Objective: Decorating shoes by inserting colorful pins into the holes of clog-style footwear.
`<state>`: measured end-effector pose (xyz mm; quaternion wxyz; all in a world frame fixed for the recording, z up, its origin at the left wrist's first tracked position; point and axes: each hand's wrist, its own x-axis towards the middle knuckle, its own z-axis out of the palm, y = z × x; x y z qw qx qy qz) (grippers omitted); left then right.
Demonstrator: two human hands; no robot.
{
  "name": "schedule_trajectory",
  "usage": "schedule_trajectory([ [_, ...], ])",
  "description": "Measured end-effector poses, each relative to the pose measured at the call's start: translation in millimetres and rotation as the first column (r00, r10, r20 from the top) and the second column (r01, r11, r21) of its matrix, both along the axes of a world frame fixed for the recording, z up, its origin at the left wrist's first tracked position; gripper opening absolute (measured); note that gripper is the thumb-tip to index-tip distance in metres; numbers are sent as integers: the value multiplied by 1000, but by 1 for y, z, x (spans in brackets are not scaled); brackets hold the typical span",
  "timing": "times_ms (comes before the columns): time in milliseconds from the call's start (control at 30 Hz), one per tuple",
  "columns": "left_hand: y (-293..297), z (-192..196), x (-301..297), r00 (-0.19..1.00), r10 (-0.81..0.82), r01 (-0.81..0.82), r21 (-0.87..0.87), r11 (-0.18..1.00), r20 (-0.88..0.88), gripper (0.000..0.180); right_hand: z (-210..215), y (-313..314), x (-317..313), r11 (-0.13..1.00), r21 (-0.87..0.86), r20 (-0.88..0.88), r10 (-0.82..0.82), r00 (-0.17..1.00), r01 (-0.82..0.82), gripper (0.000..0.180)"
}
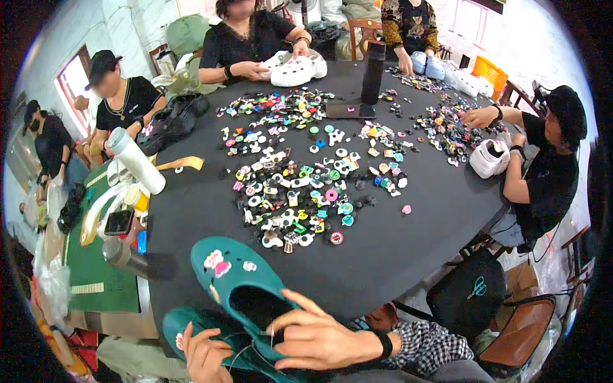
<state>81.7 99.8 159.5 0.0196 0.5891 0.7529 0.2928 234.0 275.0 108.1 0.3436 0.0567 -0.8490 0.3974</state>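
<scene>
At the near table edge are two dark green clogs. The upper green clog (pixel 235 260) points away from me, with a pink-and-white figure charm (pixel 217 263) and a small white charm on its toe. My right hand (pixel 322 337) grips its open heel side, the index finger stretched along the rim. The lower green clog (pixel 172 322) lies partly beneath it. My left hand (pixel 207 354) is curled against that lower clog, beside a pink-and-white charm. A thin pale loop (pixel 239 351) shows between the two hands; what it is fastened to is hidden.
A wide heap of colourful shoe charms (pixel 300 198) covers the middle of the black table (pixel 396 255). A white bottle (pixel 137 161), a dark tumbler (pixel 124 255) and a phone (pixel 119 222) stand or lie leftward. Several people sit around, one holding a white clog (pixel 295 69).
</scene>
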Motion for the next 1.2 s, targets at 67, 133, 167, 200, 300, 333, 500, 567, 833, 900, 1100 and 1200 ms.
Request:
schedule_trajectory([
  [67, 7, 4, -11, 997, -32, 31, -23, 999, -67, 10, 4, -7, 5, 998, -46, 34, 46, 998, -44, 20],
  [133, 7, 14, -27, 925, -146, 131, -67, 989, -352, 14, 8, -12, 5, 999, -30, 24, 33, 999, -32, 19],
  [167, 5, 13, -37, 902, -126, 86, -114, 990, -413, 23, 14, -14, 5, 998, 59, -18, -26, 999, 27, 18],
  [200, 10, 7, -47, 878, -120, 52, -157, 986, -463, 36, 16, -14, 4, 985, 144, -57, -92, 994, 99, 17],
  [300, 27, 6, -43, 943, 28, -66, -106, 992, -331, 44, 1, -17, 2, 981, 143, 8, -135, 991, 133, 17],
  [333, 26, 6, -41, 951, 101, -133, -89, 987, -292, 45, -7, -21, 0, 978, 146, 53, -156, 986, 147, 20],
  [500, 15, -3, -27, 962, 63, -107, -153, 982, -266, 54, -42, -41, 8, 936, 294, -110, -166, 980, 192, 21],
  [567, 9, -10, -29, 973, 60, -81, -86, 993, -223, 53, -27, -36, 3, 928, 315, -181, -148, 972, 199, 16],
  [833, 13, 13, -18, 985, -83, 50, -203, 978, -154, 51, -5, -47, -10, 948, 249, -201, -152, 968, 200, 9],
  [900, 15, 20, -10, 976, -47, -14, -272, 962, -214, 35, 1, -45, -9, 992, 68, -141, -94, 986, 104, 16],
  [1100, 10, 8, 0, 970, 47, -111, -262, 959, -239, 36, -9, -40, -12, 964, -202, -171, 140, 975, -174, 19],
  [1200, 12, 4, 1, 978, 62, -110, -236, 966, -200, 38, -9, -26, -8, 964, -141, -120, 211, 970, -227, 20],
])
